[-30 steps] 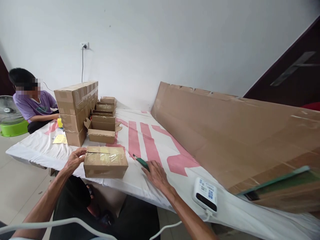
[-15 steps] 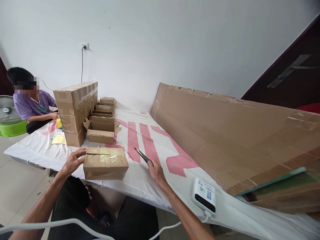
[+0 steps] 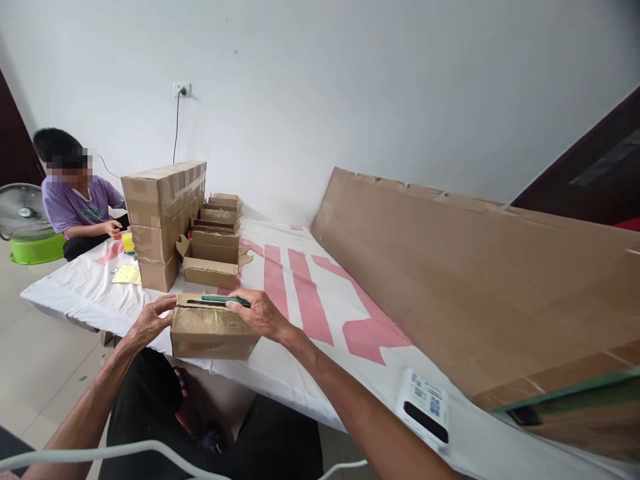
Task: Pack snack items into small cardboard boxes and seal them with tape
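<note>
A taped cardboard box [image 3: 213,339] lies at the near edge of the cloth-covered table, a slit running along the left part of its top. My left hand [image 3: 149,321] grips its left end, fingers over the top corner and thumb on the side. Closed around a slim green utility knife [image 3: 214,299], my right hand [image 3: 261,316] is over the right part of the box top. The knife lies almost flat along the slit, its dark tip pointing left. Whether the blade is inside the slit cannot be made out.
Stacked sealed boxes [image 3: 157,227] stand at the left, with a row of open boxes [image 3: 213,270] beside them. A large cardboard sheet [image 3: 440,280] leans along the right. A white device [image 3: 425,413] with a cable sits near the front edge. Another person [image 3: 83,210] sits at far left.
My right hand has moved left with the knife, from over the cloth onto the box top. My left hand keeps its grip. The view has shifted slightly.
</note>
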Action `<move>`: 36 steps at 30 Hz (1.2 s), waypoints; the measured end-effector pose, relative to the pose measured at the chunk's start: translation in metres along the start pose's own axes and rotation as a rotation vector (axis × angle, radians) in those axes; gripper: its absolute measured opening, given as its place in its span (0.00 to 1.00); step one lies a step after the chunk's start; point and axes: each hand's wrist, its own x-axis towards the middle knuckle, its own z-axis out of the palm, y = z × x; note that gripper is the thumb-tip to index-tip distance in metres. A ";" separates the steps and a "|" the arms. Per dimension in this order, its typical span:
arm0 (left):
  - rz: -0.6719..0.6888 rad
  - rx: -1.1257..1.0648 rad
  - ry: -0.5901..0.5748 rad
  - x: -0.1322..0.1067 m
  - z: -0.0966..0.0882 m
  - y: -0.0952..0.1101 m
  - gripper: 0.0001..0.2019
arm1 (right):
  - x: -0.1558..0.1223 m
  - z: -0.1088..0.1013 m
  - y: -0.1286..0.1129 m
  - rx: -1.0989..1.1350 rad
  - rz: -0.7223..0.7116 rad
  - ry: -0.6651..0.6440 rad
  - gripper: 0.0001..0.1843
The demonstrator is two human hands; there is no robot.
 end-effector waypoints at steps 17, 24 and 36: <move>0.058 0.006 0.002 -0.006 0.004 -0.007 0.26 | 0.019 -0.004 -0.020 -0.211 -0.069 -0.147 0.09; 0.037 0.017 0.010 -0.006 0.003 -0.008 0.25 | 0.041 -0.005 -0.055 -0.408 -0.010 -0.262 0.10; -0.011 0.016 0.001 -0.002 0.001 -0.003 0.25 | 0.055 -0.036 -0.073 -0.658 0.062 -0.415 0.15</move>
